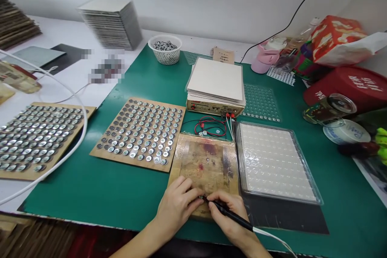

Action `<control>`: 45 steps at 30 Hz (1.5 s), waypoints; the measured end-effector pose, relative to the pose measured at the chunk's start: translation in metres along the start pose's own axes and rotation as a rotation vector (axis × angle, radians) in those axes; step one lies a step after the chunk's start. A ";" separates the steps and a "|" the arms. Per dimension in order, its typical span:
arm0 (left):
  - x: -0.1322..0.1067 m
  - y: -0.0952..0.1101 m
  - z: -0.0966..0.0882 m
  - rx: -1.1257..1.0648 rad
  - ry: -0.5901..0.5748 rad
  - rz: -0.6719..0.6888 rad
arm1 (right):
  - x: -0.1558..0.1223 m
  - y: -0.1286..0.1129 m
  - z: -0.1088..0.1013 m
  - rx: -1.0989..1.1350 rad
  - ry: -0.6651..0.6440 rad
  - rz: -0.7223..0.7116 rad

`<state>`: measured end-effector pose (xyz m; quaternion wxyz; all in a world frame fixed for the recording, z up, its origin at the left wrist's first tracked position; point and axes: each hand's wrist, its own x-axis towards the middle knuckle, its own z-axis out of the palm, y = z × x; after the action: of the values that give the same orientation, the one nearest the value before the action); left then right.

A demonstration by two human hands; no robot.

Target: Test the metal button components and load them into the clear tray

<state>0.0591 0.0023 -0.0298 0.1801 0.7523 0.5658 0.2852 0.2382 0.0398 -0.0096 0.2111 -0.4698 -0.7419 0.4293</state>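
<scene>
Over the near part of the worn wooden board (193,161), my left hand (178,199) is closed, pinching a small round part (201,197) between thumb and forefinger. Most of that part is covered by the fingertips. My right hand (231,217) grips a black pen-shaped probe (234,217) with a white cable running off its back end. The probe's tip is at the small part, though whether they touch I cannot tell. To the left lies a brown board (104,154) bearing rows of small round metal parts (151,129).
Behind the wooden board stands a bench meter (201,107) with white sheets (216,78) on top and red and black leads (211,123). A clear-edged tray (278,161) lies right. A white basket (167,56) holds metal parts. A white cable (79,139) arcs across the left.
</scene>
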 end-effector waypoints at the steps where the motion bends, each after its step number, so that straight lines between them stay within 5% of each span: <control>1: 0.000 0.000 0.001 0.000 -0.004 -0.003 | 0.001 0.000 0.000 -0.008 -0.017 0.008; 6: 0.001 0.003 -0.005 -0.024 -0.051 -0.024 | 0.004 0.001 0.001 -0.048 -0.066 0.010; 9: 0.008 -0.009 -0.028 -0.035 -0.062 -0.015 | 0.005 0.005 0.002 -0.048 -0.044 -0.004; 16: 0.050 -0.101 -0.122 0.297 0.139 -0.329 | 0.003 0.011 0.004 -0.088 -0.054 -0.028; 19: 0.064 -0.142 -0.146 0.384 0.224 -0.448 | 0.002 0.006 0.004 -0.084 -0.012 -0.047; 23: 0.078 -0.179 -0.156 0.454 0.254 -0.565 | 0.001 0.004 0.004 -0.062 0.080 -0.142; 28: 0.092 -0.192 -0.157 0.508 0.191 -0.604 | -0.007 0.014 0.025 -0.248 0.236 -0.614; 31: 0.097 -0.192 -0.157 0.525 0.156 -0.618 | -0.009 0.013 0.034 -0.338 0.242 -0.595; 33: 0.100 -0.191 -0.158 0.529 0.145 -0.631 | -0.003 0.008 0.021 -0.286 0.214 -0.490; 36: 0.104 -0.193 -0.161 0.518 0.122 -0.673 | 0.024 0.002 -0.031 -0.188 0.223 -0.389; 40: 0.117 -0.195 -0.171 0.445 0.084 -0.749 | 0.089 0.011 -0.106 -0.327 0.441 -0.251; 45: 0.123 -0.163 -0.170 0.317 0.156 -0.707 | 0.145 0.030 -0.123 -0.365 0.451 -0.233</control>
<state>-0.1464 0.1587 0.0329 0.1052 0.5056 0.8391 0.1709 0.2734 0.2268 0.0187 0.3301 -0.4951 -0.7902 0.1468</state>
